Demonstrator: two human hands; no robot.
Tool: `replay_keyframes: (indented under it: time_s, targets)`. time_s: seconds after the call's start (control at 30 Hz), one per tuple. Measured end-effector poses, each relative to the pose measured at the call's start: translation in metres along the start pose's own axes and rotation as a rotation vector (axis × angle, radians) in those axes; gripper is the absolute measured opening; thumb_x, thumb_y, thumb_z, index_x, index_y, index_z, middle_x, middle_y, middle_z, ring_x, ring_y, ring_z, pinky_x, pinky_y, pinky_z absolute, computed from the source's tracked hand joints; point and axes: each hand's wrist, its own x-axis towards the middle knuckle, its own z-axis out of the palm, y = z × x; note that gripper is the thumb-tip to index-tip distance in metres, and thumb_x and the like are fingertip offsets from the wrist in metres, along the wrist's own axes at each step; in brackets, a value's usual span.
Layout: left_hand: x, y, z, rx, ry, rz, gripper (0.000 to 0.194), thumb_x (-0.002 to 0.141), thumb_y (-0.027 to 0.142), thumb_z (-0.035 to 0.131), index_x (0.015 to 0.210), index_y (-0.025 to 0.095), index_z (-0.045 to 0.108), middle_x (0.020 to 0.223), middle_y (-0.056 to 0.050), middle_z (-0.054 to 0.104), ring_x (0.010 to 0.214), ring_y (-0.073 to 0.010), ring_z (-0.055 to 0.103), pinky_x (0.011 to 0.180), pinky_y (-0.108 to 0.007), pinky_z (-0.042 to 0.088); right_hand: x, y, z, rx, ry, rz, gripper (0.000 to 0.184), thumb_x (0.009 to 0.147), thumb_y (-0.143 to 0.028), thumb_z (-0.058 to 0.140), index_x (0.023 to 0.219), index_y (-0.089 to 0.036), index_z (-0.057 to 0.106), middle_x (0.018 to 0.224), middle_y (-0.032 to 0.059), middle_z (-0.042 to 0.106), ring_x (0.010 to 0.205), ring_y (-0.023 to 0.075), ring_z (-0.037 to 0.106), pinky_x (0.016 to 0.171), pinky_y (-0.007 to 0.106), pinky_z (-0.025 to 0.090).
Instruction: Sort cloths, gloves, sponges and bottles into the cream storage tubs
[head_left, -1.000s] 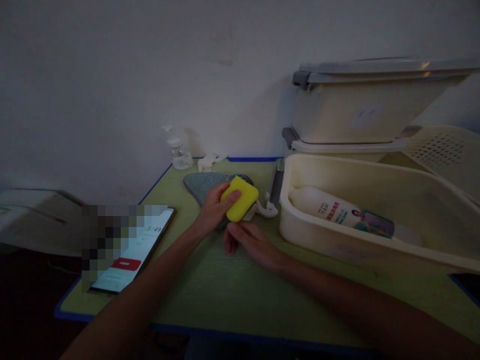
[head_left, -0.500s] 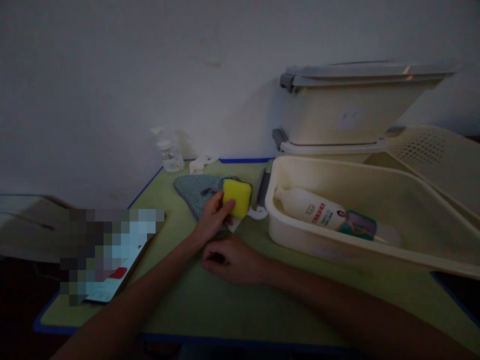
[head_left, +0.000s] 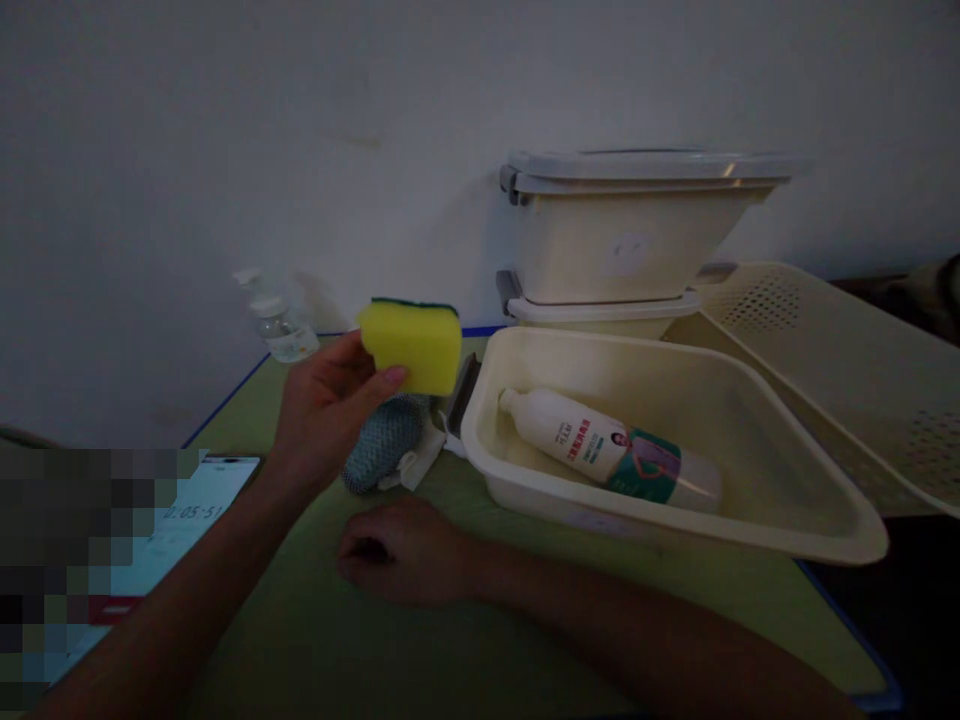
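Note:
A yellow sponge [head_left: 416, 345] with a dark green scouring layer along its top edge is pinched between the thumb and fingers of my left hand [head_left: 326, 400]. It is held up above the table, left of the open cream bin [head_left: 525, 490]. Behind and below my left hand lies a grey-blue textured cloth item [head_left: 386, 440], partly hidden, with a white piece [head_left: 420, 455] beside it. My right hand [head_left: 409, 550] rests on the table nearer to me, curled into a loose fist with nothing visible inside.
A white bottle [head_left: 570, 435] with a printed label lies in the bin. Two lidded bins [head_left: 577, 245] are stacked behind, beside a perforated cream panel [head_left: 817, 350]. At the back left stands a clear pump bottle [head_left: 285, 335]. A phone [head_left: 187, 520] is at left.
My left hand has raised the sponge from beside the cloth item, and it appears larger and closer. My right hand stays curled on the table. The view has shifted to the right.

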Motion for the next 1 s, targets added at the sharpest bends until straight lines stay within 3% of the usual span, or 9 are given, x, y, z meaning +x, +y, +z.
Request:
replay_keyframes:
  time_s: [0.1,0.2,0.33,0.43,0.57,0.67,0.8,1.0]
  targets:
    - [0.02,0.023,0.027,0.076,-0.224,0.08,0.025,0.062,0.019,0.074,0.087,0.019,0.07,0.088,0.0,0.068,0.081,-0.0159,0.065,0.08,-0.031,0.053,0.001,-0.001,-0.002,-0.037,-0.015,-0.002,0.007,0.082,-0.021,0.056,0.079,-0.015,0.059,0.072,-0.003,0.057,0.062,0.0074,0.049,0.057,0.017,0.034]
    - [0.041,0.033,0.066,0.255,-0.518,0.194,0.02,0.062,0.02,0.072,0.082,0.018,0.071,0.085,0.0,0.065,0.081,-0.0178,0.063,0.078,-0.033,0.051,0.001,-0.002,-0.003,-0.067,-0.042,0.008,0.009,0.084,-0.023,0.054,0.082,-0.016,0.059,0.075,-0.0022,0.059,0.066,0.008,0.051,0.058,0.017,0.034]
    - [0.057,0.019,0.121,0.544,-0.814,0.38,0.017,0.06,0.012,0.073,0.077,0.014,0.07,0.078,-0.003,0.064,0.084,-0.0224,0.06,0.084,-0.038,0.044,0.0,-0.002,-0.004,-0.068,-0.055,0.034,0.01,0.086,-0.024,0.053,0.082,-0.016,0.058,0.076,-0.0023,0.06,0.067,0.0076,0.052,0.058,0.017,0.034]
    - [0.061,-0.002,0.151,0.678,-1.003,0.472,0.019,0.06,0.012,0.074,0.078,0.014,0.067,0.081,-0.004,0.065,0.086,-0.0231,0.058,0.084,-0.038,0.04,-0.001,-0.002,-0.005,-0.049,-0.06,0.027,0.01,0.085,-0.025,0.053,0.081,-0.016,0.057,0.076,-0.0032,0.058,0.067,0.0071,0.052,0.059,0.017,0.034]
    - [0.065,-0.019,0.173,0.739,-1.072,0.487,0.022,0.066,0.015,0.071,0.085,0.015,0.06,0.082,-0.004,0.061,0.079,-0.0197,0.054,0.072,-0.032,0.038,0.0,-0.002,-0.005,-0.032,-0.061,0.042,0.011,0.086,-0.027,0.052,0.081,-0.017,0.055,0.076,-0.0037,0.057,0.068,0.007,0.051,0.059,0.017,0.034]
    - [0.067,-0.021,0.182,0.749,-1.105,0.523,0.015,0.069,0.015,0.068,0.079,0.015,0.058,0.075,-0.002,0.058,0.073,-0.0181,0.052,0.067,-0.03,0.035,0.001,-0.002,-0.004,-0.037,-0.06,0.044,0.011,0.086,-0.027,0.053,0.081,-0.017,0.055,0.078,-0.0039,0.057,0.07,0.0072,0.052,0.061,0.017,0.035]
    - [0.062,-0.021,0.187,0.774,-1.197,0.566,0.006,0.071,0.013,0.06,0.071,0.017,0.056,0.071,-0.001,0.056,0.07,-0.0162,0.051,0.065,-0.029,0.034,0.002,0.001,-0.001,0.0,-0.034,0.062,0.01,0.085,-0.027,0.055,0.079,-0.019,0.053,0.074,-0.0066,0.054,0.07,0.0068,0.053,0.06,0.016,0.035]
    - [0.053,-0.023,0.188,0.858,-1.277,0.651,0.016,0.079,0.012,0.047,0.087,0.019,0.059,0.087,-0.003,0.063,0.08,-0.0161,0.056,0.069,-0.027,0.04,0.011,0.008,0.004,0.051,-0.058,0.071,0.014,0.08,-0.031,0.06,0.076,-0.021,0.051,0.07,-0.0084,0.053,0.067,0.007,0.054,0.058,0.016,0.036]
